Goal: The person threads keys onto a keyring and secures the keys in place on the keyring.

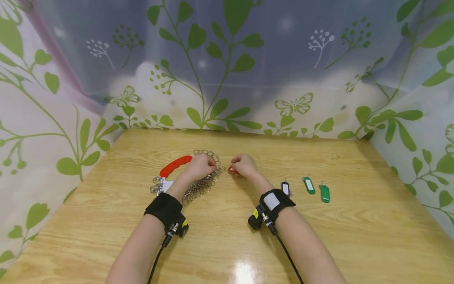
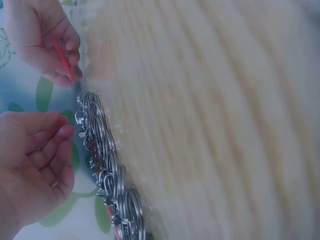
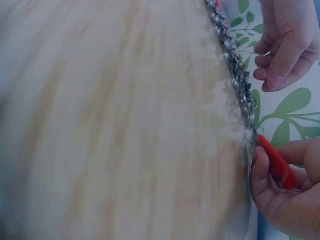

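Note:
My right hand pinches a red key tag with a small white label, just right of a bunch of metal rings. The bunch lies on the table in a wide curve, beside a red wavy handle with a white part below it. Over the bunch is my left hand, its fingers loosely curled; in the right wrist view this left hand shows nothing held. Both wrist views show the metal rings edge-on near the hands.
To the right lie a black key tag near my right wrist strap and two green key tags, one farther right. The wooden table meets a leaf-patterned cloth at the back and sides. Cables run from both wrist cameras.

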`<state>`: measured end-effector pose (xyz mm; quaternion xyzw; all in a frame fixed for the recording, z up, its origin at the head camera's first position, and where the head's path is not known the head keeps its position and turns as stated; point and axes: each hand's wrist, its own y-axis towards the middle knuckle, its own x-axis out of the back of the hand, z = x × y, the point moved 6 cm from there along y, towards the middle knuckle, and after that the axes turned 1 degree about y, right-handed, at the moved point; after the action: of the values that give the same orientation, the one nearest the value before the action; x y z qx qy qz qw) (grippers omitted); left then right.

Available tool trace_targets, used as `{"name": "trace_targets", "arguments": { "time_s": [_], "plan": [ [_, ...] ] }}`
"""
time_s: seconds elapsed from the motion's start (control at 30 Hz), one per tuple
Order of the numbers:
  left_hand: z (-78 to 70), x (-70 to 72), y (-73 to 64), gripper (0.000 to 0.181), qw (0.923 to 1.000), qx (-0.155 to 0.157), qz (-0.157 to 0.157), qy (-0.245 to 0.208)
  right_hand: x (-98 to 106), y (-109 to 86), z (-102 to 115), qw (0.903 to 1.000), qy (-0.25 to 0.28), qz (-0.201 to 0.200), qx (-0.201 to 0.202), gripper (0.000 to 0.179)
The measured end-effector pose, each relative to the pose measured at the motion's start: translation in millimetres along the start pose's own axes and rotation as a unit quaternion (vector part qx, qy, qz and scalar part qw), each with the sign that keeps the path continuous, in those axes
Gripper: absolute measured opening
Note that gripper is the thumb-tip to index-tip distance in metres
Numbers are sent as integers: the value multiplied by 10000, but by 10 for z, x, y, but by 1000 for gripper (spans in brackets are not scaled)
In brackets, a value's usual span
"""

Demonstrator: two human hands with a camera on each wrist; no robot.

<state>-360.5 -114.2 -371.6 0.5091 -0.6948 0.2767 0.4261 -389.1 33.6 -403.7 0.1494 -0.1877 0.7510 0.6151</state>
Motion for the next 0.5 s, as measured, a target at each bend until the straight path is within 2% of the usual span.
{"name": "trace_targets", "arguments": {
  "time_s": [0.07,0.2,0.23,0.3,0.43,0.47,0.5],
  "plan": [
    [-12,-1,5,16,9999,-31,2,137,13,23,-13,9998,-197,-60,16,22],
    [-26,-7,10,15,9996,-44,78,279,54,11,31,9951,-848,-124,486,20],
    [-28,-9,8,15,9994,-45,100,314,53,121,-61,9930,-873,-127,790,18],
    [-29,-27,0,14,9991,-44,232,355,64,186,-116,9887,-1150,-89,958,17],
    [-43,-81,-29,28,9974,-127,577,406,80,270,-191,9785,-1881,-80,846,15],
    [-51,-98,-38,32,9966,-169,671,442,97,150,-86,9735,-2199,-54,623,16],
    [-63,-111,-47,35,9956,-222,744,524,98,108,-53,9686,-2400,-38,649,17]
  ]
}}
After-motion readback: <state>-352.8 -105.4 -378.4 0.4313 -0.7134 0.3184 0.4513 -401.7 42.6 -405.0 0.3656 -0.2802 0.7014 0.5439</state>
